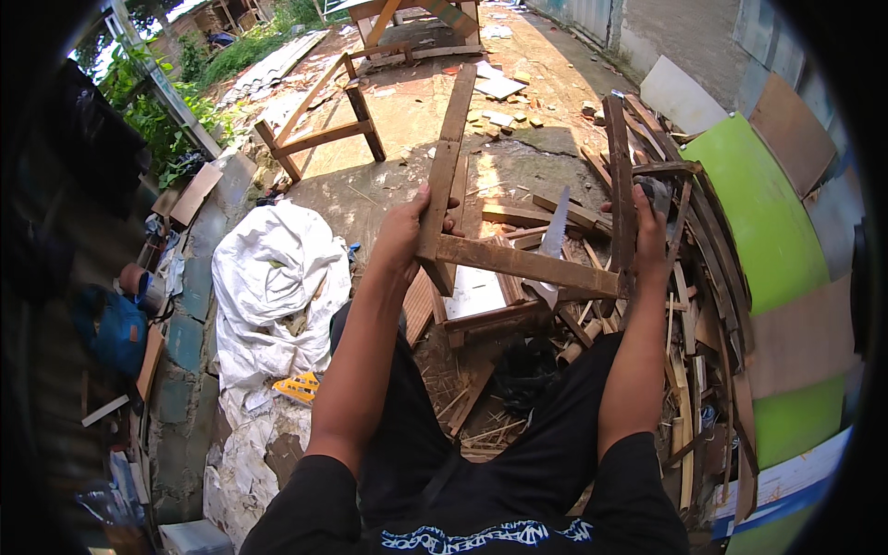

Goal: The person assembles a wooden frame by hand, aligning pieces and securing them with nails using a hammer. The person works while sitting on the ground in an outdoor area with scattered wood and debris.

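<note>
Raised in front of me is a wooden frame [527, 263], two long legs joined by a crossbar at the near end. My left hand [405, 228] is closed round its left leg near the corner. At the other side my right hand [648, 231] grips the right leg, its fingers partly hidden behind the wood. A dark grey item [658, 194] shows by the right fingers; I cannot make out what it is. Behind the crossbar a hand saw [555, 231] stands with its toothed blade upward, its lower part partly hidden. A low wooden piece [492, 317] sits below the frame.
Another wooden frame [324, 137] stands on the ground ahead left. A white sack [277, 268] lies at my left, with a yellow plastic item [298, 387] beside it. Long wood strips [712, 240] and green panels [754, 199] line the right. Scraps [499, 120] litter the far ground.
</note>
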The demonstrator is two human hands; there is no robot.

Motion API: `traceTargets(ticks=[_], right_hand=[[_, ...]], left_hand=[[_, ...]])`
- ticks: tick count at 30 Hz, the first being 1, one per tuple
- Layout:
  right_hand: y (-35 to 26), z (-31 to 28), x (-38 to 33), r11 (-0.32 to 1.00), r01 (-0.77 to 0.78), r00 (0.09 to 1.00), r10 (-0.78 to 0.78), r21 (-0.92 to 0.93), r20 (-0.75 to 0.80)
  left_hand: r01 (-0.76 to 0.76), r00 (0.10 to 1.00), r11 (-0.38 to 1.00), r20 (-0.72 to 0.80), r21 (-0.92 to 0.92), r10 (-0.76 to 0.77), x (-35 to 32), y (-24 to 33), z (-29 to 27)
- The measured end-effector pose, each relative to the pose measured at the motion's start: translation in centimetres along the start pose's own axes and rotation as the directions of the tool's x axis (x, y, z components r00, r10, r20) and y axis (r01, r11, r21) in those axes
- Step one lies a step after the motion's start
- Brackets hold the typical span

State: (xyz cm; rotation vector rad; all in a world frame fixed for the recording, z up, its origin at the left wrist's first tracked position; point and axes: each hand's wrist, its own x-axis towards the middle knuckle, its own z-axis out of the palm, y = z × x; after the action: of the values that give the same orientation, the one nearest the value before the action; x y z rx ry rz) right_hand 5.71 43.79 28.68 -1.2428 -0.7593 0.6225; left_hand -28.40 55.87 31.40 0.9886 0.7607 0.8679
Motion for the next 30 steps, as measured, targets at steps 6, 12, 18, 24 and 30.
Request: traceTargets(ticks=[6, 12, 18, 24, 30], right_hand=[[2.6, -2.6, 2.1, 0.984, 0.109, 0.990, -0.120, -0.142, -0.070], [3.0, -2.1, 1.5, 0.928, 0.142, 0.986, -0.162, -0.346, -0.030], [4.8, -3.1, 2.4, 0.958, 0.064, 0.998, -0.068, -0.281, -0.006], [4.2, -2.3, 2.2, 0.937, 0.067, 0.996, -0.084, -0.344, -0.036], [5.2, -1.5, 3.7, 0.964, 0.055, 0.995, -0.076, -0.261, -0.069]], left_hand=[[-0.001, 0.999, 1.000, -0.041, 0.024, 0.002, 2.4, -2.0, 0.3], [-0.031, 0.991, 0.999, -0.126, 0.018, 0.033, 2.9, -4.1, 1.7], [0.046, 0.998, 0.998, -0.050, -0.050, -0.048, 3.9, -6.1, 0.7], [0.044, 0.997, 0.998, -0.065, 0.049, -0.041, 3.4, -5.6, 0.7], [0.013, 1.000, 0.999, -0.021, 0.034, -0.012, 3.0, -5.3, 1.1]])
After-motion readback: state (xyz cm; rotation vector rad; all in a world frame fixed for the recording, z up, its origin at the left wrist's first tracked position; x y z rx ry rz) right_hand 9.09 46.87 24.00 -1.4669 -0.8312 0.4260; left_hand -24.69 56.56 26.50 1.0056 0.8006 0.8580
